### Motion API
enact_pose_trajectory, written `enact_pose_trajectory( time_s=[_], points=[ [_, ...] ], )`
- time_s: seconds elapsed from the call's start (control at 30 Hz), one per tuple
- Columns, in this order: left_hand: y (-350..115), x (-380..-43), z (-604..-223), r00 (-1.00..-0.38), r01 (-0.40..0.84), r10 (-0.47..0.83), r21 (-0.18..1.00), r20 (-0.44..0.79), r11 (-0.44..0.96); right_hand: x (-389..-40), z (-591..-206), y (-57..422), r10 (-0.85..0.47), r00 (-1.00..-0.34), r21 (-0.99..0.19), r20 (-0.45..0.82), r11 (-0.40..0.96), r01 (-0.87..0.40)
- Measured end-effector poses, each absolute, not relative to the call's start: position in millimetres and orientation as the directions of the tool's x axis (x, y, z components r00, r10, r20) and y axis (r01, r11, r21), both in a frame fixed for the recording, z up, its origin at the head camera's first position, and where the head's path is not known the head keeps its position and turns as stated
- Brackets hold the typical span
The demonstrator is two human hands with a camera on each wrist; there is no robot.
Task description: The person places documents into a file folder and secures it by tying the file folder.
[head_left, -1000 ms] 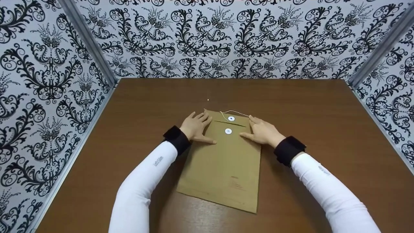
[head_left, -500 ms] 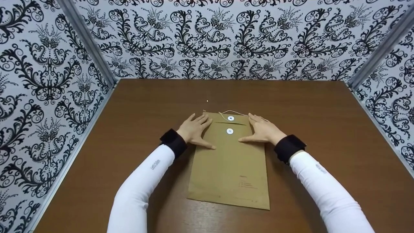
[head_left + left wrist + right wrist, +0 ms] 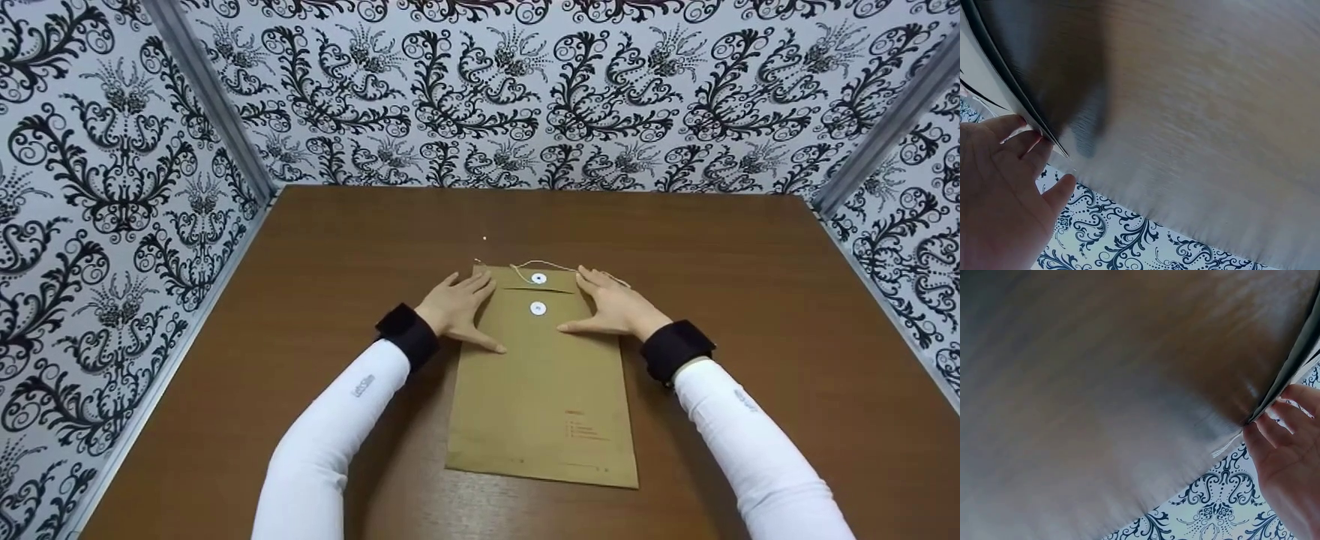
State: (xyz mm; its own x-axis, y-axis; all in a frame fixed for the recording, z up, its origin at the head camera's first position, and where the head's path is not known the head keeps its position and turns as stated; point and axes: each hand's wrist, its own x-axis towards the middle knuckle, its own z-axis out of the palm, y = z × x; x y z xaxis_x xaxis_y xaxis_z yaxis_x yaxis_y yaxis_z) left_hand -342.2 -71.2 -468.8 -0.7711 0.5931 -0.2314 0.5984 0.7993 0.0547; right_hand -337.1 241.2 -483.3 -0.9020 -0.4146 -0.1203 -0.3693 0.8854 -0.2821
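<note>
A brown paper envelope (image 3: 540, 397) lies flat on the table, its flap end away from me. One white disc (image 3: 538, 308) sits below the flap and another is on it. Thin white string (image 3: 546, 263) loops along the far edge. My left hand (image 3: 460, 309) rests at the envelope's upper left edge, fingers extended and thumb on its face. At the upper right edge, my right hand (image 3: 616, 306) lies the same way. In the left wrist view, the fingertips touch the envelope's edge (image 3: 1013, 84). String (image 3: 1226, 448) hangs out beside the fingertips in the right wrist view.
The brown wooden table (image 3: 352, 247) reaches back to a wall (image 3: 510, 90) with black scrolls on white. Similar walls stand on the left and right, joined by grey corner posts (image 3: 214, 97). A tiny white speck (image 3: 484, 238) lies beyond the envelope.
The envelope has turned, its near end swinging to the right, so it now lies straighter. Both hands have stayed at its upper edges, shifting only slightly.
</note>
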Motion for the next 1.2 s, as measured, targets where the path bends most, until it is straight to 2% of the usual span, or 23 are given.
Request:
enact_pose_trajectory(
  time_s=[0.4,0.53,0.77,1.1,1.2],
  points=[
    [-61,-350,-461,-0.766,0.616,0.603,0.013,-0.222,0.788,-337,-485,239,-0.433,-0.895,-0.259,-0.103,0.881,-0.396],
    [-53,-356,-463,-0.753,0.646,0.641,0.016,-0.148,0.763,-337,-486,240,-0.429,-0.897,-0.26,-0.103,0.882,-0.392],
    [-37,-364,-463,-0.679,0.734,0.734,0.003,0.011,0.679,-337,-484,240,-0.43,-0.897,-0.282,-0.105,0.878,-0.388],
    [-18,-370,-466,-0.594,0.771,0.801,-0.238,0.066,0.591,-337,-486,242,-0.434,-0.897,-0.273,-0.089,0.876,-0.397],
    [-17,-372,-469,-0.581,0.772,0.811,-0.266,0.077,0.578,-337,-486,241,-0.437,-0.896,-0.278,-0.081,0.873,-0.401]
  ],
)
